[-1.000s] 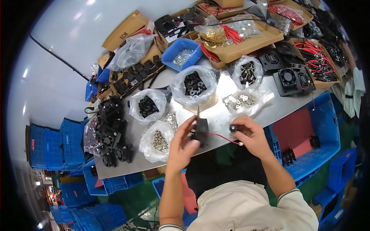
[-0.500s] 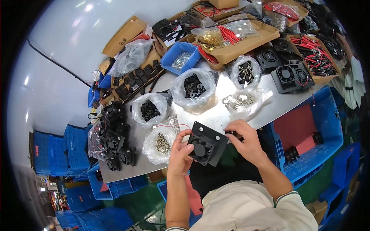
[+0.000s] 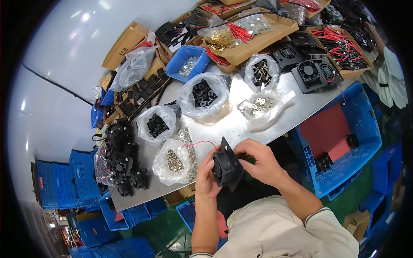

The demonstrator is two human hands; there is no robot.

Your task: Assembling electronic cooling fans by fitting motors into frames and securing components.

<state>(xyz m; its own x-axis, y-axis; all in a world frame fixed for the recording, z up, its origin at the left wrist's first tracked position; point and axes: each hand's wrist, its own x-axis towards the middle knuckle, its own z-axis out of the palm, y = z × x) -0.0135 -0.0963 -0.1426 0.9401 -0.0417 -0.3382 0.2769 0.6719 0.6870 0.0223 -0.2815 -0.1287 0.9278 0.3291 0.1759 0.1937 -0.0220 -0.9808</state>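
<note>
A black cooling fan (image 3: 223,167) is fixed to a black mounting plate (image 3: 232,160), tilted nearly edge-on. My left hand (image 3: 207,180) grips it at the fan side, thumb on the frame. A thin red wire runs from the fan towards a bag of small metal nuts (image 3: 174,161). Behind the plate, at its right edge, my right hand (image 3: 260,162) has its thumb and fingers pinched together. Whatever those fingertips hold is hidden. Beyond the hands lie a bag of metal washers (image 3: 260,104) and a bag of black washers (image 3: 204,94).
Loose fans (image 3: 120,165) are heaped at the table's left end. Finished-looking fan plates (image 3: 316,75) lie at the right. A blue bin of screws (image 3: 188,63) and cardboard boxes line the back. Right of the table is a large blue crate (image 3: 359,116) holding fans.
The plate has turned from facing me to nearly edge-on. My right hand has moved left, closer behind the plate, and the whole view has shifted slightly.
</note>
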